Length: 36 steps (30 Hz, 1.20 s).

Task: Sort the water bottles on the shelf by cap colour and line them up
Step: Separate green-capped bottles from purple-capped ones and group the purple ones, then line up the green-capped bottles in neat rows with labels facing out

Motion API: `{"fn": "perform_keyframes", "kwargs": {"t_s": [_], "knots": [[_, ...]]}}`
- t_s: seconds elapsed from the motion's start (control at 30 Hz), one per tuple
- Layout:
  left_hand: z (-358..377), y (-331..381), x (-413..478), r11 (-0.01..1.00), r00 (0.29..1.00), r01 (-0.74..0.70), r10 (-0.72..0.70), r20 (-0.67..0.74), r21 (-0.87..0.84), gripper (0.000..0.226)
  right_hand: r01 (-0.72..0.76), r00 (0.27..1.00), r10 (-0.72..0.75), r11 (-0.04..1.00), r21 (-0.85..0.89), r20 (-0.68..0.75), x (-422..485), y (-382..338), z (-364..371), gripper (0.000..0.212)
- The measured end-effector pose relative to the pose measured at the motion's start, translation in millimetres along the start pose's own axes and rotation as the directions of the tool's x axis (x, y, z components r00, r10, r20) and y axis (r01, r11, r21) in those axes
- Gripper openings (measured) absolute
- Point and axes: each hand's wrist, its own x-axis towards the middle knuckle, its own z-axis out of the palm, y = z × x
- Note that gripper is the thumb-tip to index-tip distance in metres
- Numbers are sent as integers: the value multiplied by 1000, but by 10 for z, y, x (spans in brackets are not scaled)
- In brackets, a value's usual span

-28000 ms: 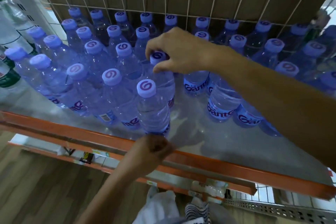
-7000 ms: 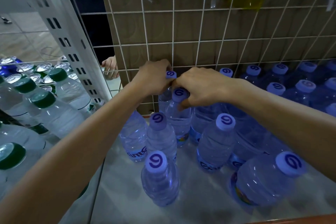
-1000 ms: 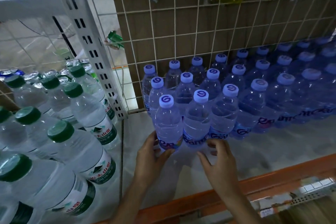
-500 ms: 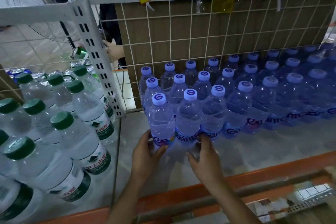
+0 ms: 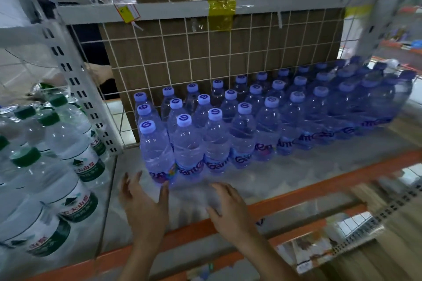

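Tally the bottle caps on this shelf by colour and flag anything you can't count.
Purple caps: about 30, in three rows; the right end is blurred.
Green caps: at least 5, one cut off by the left edge.
Total: about 35.

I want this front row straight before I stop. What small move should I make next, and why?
Probably nudge the front-left bottle back a touch with your left hand: its open fingers sit right at the base, and the purple caps behind stand in three tidy rows. Your right hand is open, holding nothing.
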Motion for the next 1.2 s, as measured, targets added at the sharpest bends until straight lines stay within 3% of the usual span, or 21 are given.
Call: {"fn": "perform_keyframes", "kwargs": {"t_s": [0.2, 0.33, 0.53, 0.67, 0.77, 1.2], "knots": [[-232, 126, -48, 950, 952, -304, 302, 44, 73, 50, 54, 998, -54, 999, -1, -37, -89, -217, -22, 49], [-560, 124, -42, 919, 921, -383, 372, 116, 91, 41, 139, 990, -139, 990, 11, -19, -138, -547, 45, 49], [-1397, 28, 66, 855, 879, -477, 466, 101, 205, 23, 277, 960, -274, 959, 66, -47, -162, -1306, 337, 46], [-2105, -212, 161, 842, 877, -479, 472, 92, 250, 21, 344, 939, -340, 927, 152, -52, -265, -1892, 651, 55], [-2569, -500, 225, 847, 888, -450, 457, 47, 284, 18, 354, 934, -356, 910, 213, -34, -410, -2278, 958, 51], [-4028, -1773, 480, 907, 974, -155, 207, -95, 392, 27, 521, 835, -548, 817, 248, 53, -692, -3733, 2298, 42]]}}
